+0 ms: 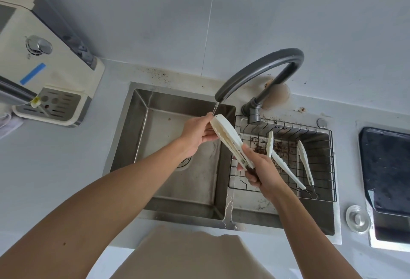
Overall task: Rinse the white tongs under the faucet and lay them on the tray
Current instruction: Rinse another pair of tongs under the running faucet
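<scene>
White tongs (228, 136) are held slanted over the sink's divider, their broad tips up under the dark curved faucet (261, 67). A thin stream of water falls from the spout onto the tips. My left hand (197, 136) pinches the tip end. My right hand (261, 172) grips the handle end lower right. A dark tray (386, 167) lies on the counter at the far right.
The left sink basin (168, 145) lies below the hands. The right basin holds a wire rack (321, 167) with two more white tongs (286, 165) and brown debris. A cream appliance (48, 74) stands at the left. A glass lid (357, 218) sits by the tray.
</scene>
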Demonstrator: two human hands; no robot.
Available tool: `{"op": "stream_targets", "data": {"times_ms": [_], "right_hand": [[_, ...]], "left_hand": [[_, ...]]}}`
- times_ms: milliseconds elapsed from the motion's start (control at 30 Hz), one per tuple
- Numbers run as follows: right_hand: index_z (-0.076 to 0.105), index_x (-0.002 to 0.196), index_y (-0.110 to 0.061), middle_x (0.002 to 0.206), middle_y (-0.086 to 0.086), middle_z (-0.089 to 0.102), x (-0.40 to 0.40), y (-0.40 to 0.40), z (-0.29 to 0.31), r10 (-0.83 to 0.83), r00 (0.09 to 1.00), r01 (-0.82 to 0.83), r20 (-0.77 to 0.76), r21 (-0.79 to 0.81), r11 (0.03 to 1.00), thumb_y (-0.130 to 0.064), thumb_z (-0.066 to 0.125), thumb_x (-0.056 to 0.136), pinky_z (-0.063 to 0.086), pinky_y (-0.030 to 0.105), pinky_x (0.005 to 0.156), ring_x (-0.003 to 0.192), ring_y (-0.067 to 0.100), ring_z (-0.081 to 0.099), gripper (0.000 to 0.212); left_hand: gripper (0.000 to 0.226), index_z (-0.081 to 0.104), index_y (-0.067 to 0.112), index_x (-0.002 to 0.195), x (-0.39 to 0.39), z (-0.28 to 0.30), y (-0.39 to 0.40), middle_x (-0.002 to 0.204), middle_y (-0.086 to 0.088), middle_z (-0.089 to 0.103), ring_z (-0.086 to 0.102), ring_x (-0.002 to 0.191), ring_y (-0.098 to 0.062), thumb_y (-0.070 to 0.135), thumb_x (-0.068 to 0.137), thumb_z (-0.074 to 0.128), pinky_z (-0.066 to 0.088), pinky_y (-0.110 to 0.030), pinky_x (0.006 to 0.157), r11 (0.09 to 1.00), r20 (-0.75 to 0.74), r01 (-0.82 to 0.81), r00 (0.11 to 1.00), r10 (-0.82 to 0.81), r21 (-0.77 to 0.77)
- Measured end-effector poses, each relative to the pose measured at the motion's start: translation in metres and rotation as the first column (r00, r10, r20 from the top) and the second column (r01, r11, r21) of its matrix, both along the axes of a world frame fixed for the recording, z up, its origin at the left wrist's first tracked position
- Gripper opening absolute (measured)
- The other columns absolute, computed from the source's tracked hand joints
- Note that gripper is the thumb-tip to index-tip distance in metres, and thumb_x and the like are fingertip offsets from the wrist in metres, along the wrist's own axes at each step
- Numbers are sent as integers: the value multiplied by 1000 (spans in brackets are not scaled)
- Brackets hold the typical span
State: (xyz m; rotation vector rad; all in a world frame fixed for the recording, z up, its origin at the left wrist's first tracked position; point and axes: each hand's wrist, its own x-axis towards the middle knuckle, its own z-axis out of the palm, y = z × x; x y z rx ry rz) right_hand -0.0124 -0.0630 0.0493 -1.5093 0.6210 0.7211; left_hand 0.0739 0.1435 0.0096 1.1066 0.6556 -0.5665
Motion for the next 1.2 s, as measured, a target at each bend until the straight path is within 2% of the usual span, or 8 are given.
{"op": "stream_targets", "data": {"times_ms": [67,233,367,500,633,767,1000,1200], "right_hand": [[71,112,3,82,15,64,1,3,-2,-13,999,14,-33,49,999,-60,54,102,21,25,42,46,13,31,67],[75,104,-1,73,7,63,9,11,-2,-29,986,65,-165,220,973,-66,37,105,21,20,35,38,9,29,75],[67,97,-5,80,18,70,10,20,-2,-91,977,134,-195,224,965,-60,30,109,23,19,35,35,12,32,67],[60,118,-2,85,18,74,8,29,-10,-115,979,127,-168,60,990,-48,33,113,27,21,36,38,15,38,54],[56,122,0,79,9,60,3,40,-9,-48,995,47,-87,-16,999,-60,41,107,22,21,41,43,10,37,64],[57,121,-10,98,11,56,-2,46,-15,-17,1000,17,-8,15,1000,-67,61,95,25,24,43,50,9,38,63],[67,105,-8,97,15,60,-7,43,-23,-49,999,49,-5,131,990,-58,66,96,28,25,46,53,15,46,51],[70,119,-18,105,9,67,-11,41,-23,-84,993,75,81,114,991,-43,68,100,32,27,48,54,15,49,31]], "left_hand": [[34,68,0,118,-2,0,2,105,-18,75,75,95,-29,29,106,55,64,-39,84,1000,9,13,1000,-13,-26],[40,72,3,111,-8,-2,13,97,-12,75,70,94,-27,40,103,59,56,-42,98,998,30,14,999,-13,-56],[36,68,6,100,-9,-1,22,88,-8,72,68,88,-22,42,97,66,58,-34,85,1000,20,-27,999,27,7],[38,72,5,100,-6,2,26,90,-10,73,66,79,-18,43,94,71,58,-29,77,993,53,-10,999,4,119],[32,76,4,96,0,4,24,81,-9,71,64,70,-15,37,93,75,56,-28,70,982,130,19,991,-43,186],[17,81,14,94,7,9,16,78,-6,70,62,65,-10,30,94,76,57,-24,67,980,188,15,981,-54,200],[21,79,9,106,5,11,14,78,-2,71,65,68,-10,25,99,69,58,-25,68,985,177,12,983,-43,171],[31,72,16,121,-3,3,18,91,0,70,62,81,-10,35,96,71,54,-26,73,963,199,-8,979,-48,271]]}}
